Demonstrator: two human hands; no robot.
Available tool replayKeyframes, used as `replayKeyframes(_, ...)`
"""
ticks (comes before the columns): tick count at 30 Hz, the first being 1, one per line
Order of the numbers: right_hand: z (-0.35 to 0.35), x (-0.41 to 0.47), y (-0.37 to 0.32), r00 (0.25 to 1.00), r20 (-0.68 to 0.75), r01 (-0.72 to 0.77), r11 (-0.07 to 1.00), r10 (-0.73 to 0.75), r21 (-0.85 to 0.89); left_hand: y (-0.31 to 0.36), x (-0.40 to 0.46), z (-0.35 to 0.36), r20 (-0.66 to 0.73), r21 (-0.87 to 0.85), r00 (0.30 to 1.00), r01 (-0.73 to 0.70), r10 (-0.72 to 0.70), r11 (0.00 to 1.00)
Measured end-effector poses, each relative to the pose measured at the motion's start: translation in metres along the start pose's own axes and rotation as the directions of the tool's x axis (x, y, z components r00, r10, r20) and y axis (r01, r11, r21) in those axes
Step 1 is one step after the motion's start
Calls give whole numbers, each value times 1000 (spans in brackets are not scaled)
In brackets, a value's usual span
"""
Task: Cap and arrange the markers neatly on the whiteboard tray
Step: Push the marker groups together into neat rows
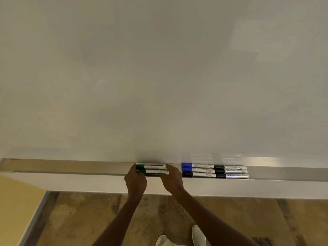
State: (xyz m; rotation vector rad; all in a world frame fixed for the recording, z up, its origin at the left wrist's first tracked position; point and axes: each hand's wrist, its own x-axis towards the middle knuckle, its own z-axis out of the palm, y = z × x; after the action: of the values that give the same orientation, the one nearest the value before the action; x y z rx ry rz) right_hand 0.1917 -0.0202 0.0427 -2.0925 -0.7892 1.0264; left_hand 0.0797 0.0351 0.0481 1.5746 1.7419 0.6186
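Observation:
Three markers with green caps (154, 169) lie side by side on the metal whiteboard tray (79, 168), caps pointing left. My left hand (135, 181) grips their capped ends and my right hand (171, 180) presses on their other ends. To the right lies a tidy block of several capped markers: two blue-capped ones (197, 167) and one black-capped one (198, 174), with three black-capped silver ones (230, 171) end to end behind them.
The white board (159, 77) fills the upper view. The tray runs the full width, with bare metal at the left and at the far right (287, 172). Below are a wooden floor (79, 219), a yellow wall at left, and my shoes (198, 236).

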Motion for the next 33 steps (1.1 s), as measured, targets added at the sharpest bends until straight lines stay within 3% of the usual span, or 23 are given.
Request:
replayKeyframes(4,-13,-1,12,997,-32,-70,998,70,8,6,-17,8,-15,-17,999,36,-36,999)
replayKeyframes(10,-25,2,14,997,-72,-10,1000,10,-10,18,-20,19,-27,13,1000,-5,5,1000)
replayKeyframes(20,-24,0,10,999,-4,34,998,-34,62,14,-16,22,17,10,999,-52,52,999)
replayKeyframes(27,-23,-3,16,998,-47,46,999,-46,5,6,-6,24,37,16,999,-18,17,1000)
replayKeyframes(33,-17,-17,22,993,-57,98,993,-102,-59,7,-3,24,49,11,996,-79,78,997)
